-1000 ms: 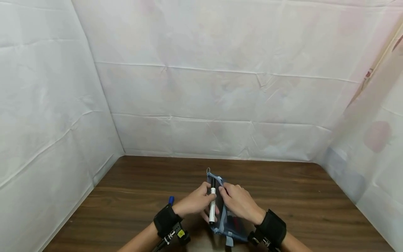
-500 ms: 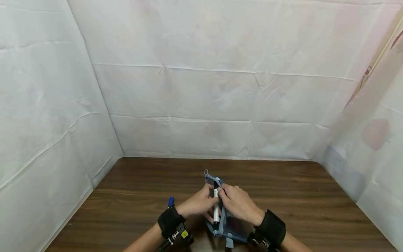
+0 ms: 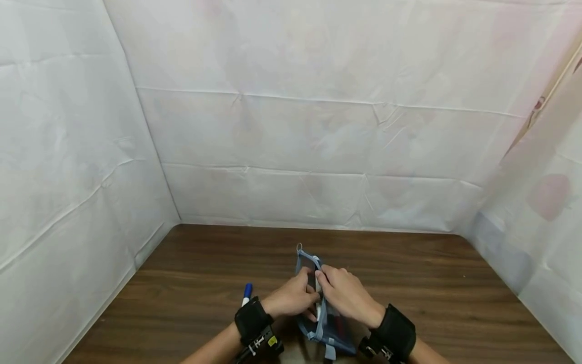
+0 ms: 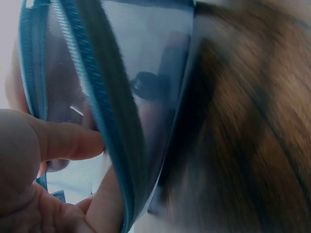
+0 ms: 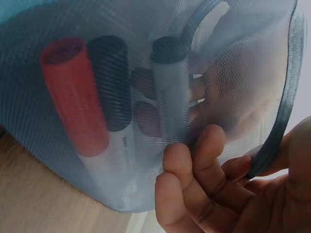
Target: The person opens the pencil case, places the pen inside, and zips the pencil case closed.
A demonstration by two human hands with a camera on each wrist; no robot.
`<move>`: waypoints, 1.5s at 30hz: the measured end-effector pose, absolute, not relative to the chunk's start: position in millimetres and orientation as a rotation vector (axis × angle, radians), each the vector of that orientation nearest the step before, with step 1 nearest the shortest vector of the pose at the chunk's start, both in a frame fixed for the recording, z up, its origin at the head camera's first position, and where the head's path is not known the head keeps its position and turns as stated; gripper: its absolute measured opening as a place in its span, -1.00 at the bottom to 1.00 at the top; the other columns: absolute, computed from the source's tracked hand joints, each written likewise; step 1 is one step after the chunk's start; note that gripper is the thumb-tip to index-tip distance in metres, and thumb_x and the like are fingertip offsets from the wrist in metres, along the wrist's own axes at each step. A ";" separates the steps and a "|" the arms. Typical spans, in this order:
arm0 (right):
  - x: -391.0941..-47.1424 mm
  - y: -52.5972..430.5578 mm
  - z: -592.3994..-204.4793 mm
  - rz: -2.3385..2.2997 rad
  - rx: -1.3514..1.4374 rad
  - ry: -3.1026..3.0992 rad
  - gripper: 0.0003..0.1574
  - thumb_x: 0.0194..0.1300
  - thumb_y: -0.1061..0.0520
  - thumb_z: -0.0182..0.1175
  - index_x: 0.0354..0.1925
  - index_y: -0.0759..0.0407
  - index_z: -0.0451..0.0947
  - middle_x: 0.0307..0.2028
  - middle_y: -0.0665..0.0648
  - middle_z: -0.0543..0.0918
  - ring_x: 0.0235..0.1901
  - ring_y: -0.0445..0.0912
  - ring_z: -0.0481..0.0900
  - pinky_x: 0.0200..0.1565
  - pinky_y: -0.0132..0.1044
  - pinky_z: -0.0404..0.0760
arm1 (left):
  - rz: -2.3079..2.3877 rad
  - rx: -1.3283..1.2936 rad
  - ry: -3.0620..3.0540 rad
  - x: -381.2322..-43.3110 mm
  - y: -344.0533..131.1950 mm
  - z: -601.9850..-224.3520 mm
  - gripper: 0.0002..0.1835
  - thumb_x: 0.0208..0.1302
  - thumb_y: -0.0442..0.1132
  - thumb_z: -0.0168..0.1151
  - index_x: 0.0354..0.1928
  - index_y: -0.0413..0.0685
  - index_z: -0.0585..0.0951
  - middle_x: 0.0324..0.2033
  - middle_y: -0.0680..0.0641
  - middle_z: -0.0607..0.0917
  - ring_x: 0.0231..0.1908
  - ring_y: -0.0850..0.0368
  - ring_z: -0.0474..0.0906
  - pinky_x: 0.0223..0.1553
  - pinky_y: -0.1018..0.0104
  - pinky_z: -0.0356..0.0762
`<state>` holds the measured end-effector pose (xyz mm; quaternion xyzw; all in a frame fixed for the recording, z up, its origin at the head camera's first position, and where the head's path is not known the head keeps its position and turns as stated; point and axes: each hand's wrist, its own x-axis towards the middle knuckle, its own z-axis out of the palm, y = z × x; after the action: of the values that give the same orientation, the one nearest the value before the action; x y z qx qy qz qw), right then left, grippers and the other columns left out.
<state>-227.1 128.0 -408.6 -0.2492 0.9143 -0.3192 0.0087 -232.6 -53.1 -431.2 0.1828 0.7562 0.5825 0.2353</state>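
Head: mesh pouch (image 3: 337, 334) over table (image 3: 182, 283), rim pinched by right hand (image 3: 347, 294); blue-capped marker (image 3: 247, 291) outside, apparently remaining. Left wrist: zip (image 4: 85, 73) open, left hand (image 4: 63, 145) entering. Right wrist: red-capped marker (image 5: 75, 99), black-capped marker (image 5: 109, 80) inside; third (image 5: 170, 97) gripped by left fingers, seemingly unreleased.

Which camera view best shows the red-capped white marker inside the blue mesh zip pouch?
The right wrist view: the red-capped white marker shows large through the pouch, cap and barrel distinguishable. The head view gives a faint reddish patch; the left wrist view shows none of it.
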 end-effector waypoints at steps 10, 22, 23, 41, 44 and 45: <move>-223.7 127.7 -410.1 -0.991 -0.826 2.828 -0.53 0.66 -0.06 -0.23 -0.42 0.08 0.33 -0.66 -0.04 0.27 -0.74 -0.24 0.15 -0.64 -0.43 0.08 | 1.448 0.561 2.268 -231.0 -49.5 -435.0 -0.39 0.43 -0.33 0.15 0.41 -0.32 0.17 -0.45 -0.05 0.66 -0.58 0.03 0.64 -0.53 0.23 0.57; -224.1 127.7 -410.6 -1.011 -0.840 2.806 -0.51 0.66 -0.07 -0.24 -0.42 0.08 0.32 -0.67 -0.03 0.27 -0.74 -0.23 0.13 -0.65 -0.43 0.07 | 1.392 0.634 2.340 -230.9 -48.6 -439.2 -0.54 0.29 -0.43 0.17 0.21 -0.27 0.33 -0.48 -0.01 0.64 -0.56 0.11 0.61 -0.54 0.29 0.54; -224.1 127.7 -410.6 -1.009 -0.839 2.809 -0.51 0.66 -0.07 -0.24 -0.42 0.08 0.32 -0.67 -0.03 0.27 -0.74 -0.23 0.13 -0.65 -0.43 0.07 | 1.379 0.639 2.351 -230.9 -48.6 -439.2 -0.56 0.30 -0.42 0.17 0.19 -0.27 0.34 -0.48 -0.01 0.63 -0.57 0.12 0.61 -0.54 0.30 0.54; -224.9 128.2 -410.7 -1.007 -0.810 2.817 -0.50 0.65 -0.10 -0.23 -0.42 0.08 0.33 -0.66 -0.03 0.28 -0.73 -0.22 0.16 -0.64 -0.42 0.10 | 1.268 0.693 2.517 -231.6 -46.9 -439.3 -0.80 0.25 -0.36 0.20 -0.12 -0.07 0.44 -0.58 0.04 0.58 -0.65 0.24 0.46 -0.61 0.42 0.38; -224.7 128.4 -411.2 -1.016 -0.813 2.810 -0.51 0.66 -0.09 -0.23 -0.41 0.08 0.33 -0.65 -0.03 0.27 -0.73 -0.22 0.16 -0.63 -0.42 0.10 | 1.251 0.704 2.536 -232.0 -46.5 -440.3 -0.80 0.24 -0.36 0.20 -0.12 -0.06 0.44 -0.58 0.04 0.56 -0.66 0.24 0.44 -0.62 0.42 0.35; -224.7 128.4 -411.3 -1.020 -0.814 2.809 -0.51 0.66 -0.09 -0.24 -0.41 0.08 0.33 -0.65 -0.03 0.27 -0.73 -0.22 0.16 -0.63 -0.42 0.10 | 1.244 0.708 2.543 -232.1 -46.2 -440.6 -0.79 0.24 -0.36 0.20 -0.12 -0.06 0.44 -0.58 0.05 0.56 -0.66 0.24 0.44 -0.62 0.42 0.35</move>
<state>-224.7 128.4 -411.3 -0.2628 0.9067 -0.3293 0.0220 -232.1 -46.2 -440.6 0.2410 0.8661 0.4235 0.1116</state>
